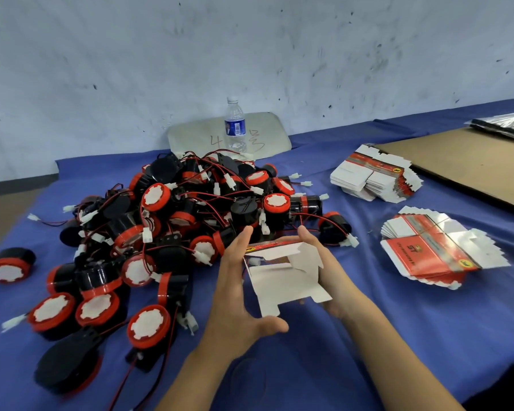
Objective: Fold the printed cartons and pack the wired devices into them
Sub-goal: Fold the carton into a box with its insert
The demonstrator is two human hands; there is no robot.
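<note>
A heap of round black-and-red devices (pixel 190 221) with thin red and black wires lies left and far on the blue-clothed counter (pixel 368 336). Near centre, the left hand (pixel 238 292) stands on edge, fingers straight and thumb spread. Its grip is wide open, flat against the left side of a half-folded white card carton (pixel 282 280), which has loose flaps and nothing inside. The right hand (pixel 336 280) backs the carton's right side; its thumb is hidden, so I cannot tell its grip. At right lie a far stack (pixel 374 176) and a near stack (pixel 433 250) of flat cartons.

Right hand (pixel 333 277) (partly) behind carton (pixel 285 281)
</note>
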